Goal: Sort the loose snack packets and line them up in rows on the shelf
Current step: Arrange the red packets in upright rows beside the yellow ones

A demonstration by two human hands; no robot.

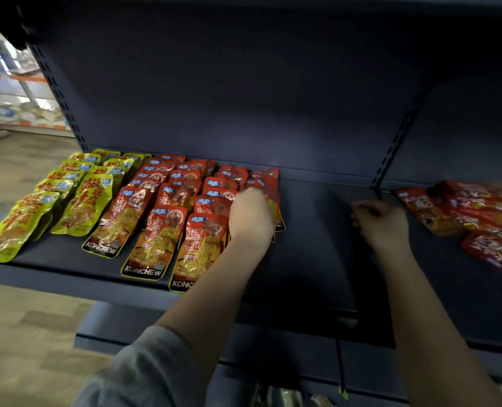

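The fingers of the left hand [251,214] are hidden behind its back, reaching into the red packets at the right end of the rows — they seem to be on a red packet [269,186] there, though whether they grip it or only press it I cannot tell. The right hand [380,220] has its fingers curled into a loose fist over the bare dark shelf [317,230], and nothing shows in it.

On the left, yellow packets [67,198] lie in two overlapping rows running front to back; just beside them the red-and-orange packets [155,230] lie in further rows the same way, the front ones marked KONCHEW. Well apart, at the far right of the shelf, a loose heap of red packets [476,218] sits jumbled and blurred — no order to it. A grey sleeve [144,374] covers the left upper arm.
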